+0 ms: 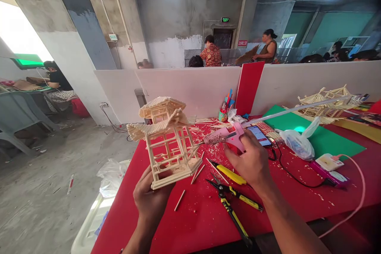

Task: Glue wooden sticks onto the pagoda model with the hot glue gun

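My left hand (153,194) grips a small pavilion model (169,143) from below; it is built of pale wooden sticks, with a two-tier roof, and is held up over the red table. In my right hand (253,160) is a pink hot glue gun (224,134), a long clear glue stick (297,109) jutting from its back. The nozzle points left and meets or nearly meets the model's right-hand posts. Below the hands lie a yellow utility knife (230,174), yellow-and-black pliers (232,202) and a few loose sticks (179,200).
The red table (190,230) carries wood crumbs, a phone (259,135), a plastic bag (299,143), a purple power strip (330,176) with cables and a green sheet (342,147). More stick models (324,101) stand at right. A white partition (190,87) runs behind; people work beyond it.
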`<state>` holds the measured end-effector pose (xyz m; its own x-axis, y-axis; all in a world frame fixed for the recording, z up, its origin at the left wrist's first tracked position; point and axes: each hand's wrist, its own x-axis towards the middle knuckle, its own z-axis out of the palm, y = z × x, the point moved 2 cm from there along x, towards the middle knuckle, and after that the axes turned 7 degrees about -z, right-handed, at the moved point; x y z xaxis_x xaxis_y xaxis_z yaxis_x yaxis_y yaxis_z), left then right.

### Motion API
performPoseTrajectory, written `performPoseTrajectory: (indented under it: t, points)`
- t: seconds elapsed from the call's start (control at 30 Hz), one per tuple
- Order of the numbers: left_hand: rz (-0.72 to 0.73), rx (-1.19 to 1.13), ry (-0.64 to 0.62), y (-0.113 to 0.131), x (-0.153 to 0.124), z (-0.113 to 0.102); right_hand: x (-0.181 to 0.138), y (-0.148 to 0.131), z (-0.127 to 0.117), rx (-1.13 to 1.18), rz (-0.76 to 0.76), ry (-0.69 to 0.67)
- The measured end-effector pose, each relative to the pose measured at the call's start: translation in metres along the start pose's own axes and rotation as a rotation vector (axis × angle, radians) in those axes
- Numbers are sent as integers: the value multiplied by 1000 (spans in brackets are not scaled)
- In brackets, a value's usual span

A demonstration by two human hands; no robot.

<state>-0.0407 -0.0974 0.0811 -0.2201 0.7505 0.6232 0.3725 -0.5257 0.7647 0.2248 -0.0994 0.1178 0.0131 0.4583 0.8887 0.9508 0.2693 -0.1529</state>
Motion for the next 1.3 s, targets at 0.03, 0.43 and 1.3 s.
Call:
performPoseTrajectory:
  t: [0.03, 0.43, 1.3]
  points:
    - [-82, -28, 2, 1, 0, 1, -1, 0, 1, -9, 3, 11]
    - [-846, -466, 47, 5, 3, 15, 2, -13, 1, -58, -53, 112]
    - [-1037, -799, 63, -4, -6, 37, 10, -8, -14, -220, -149, 79]
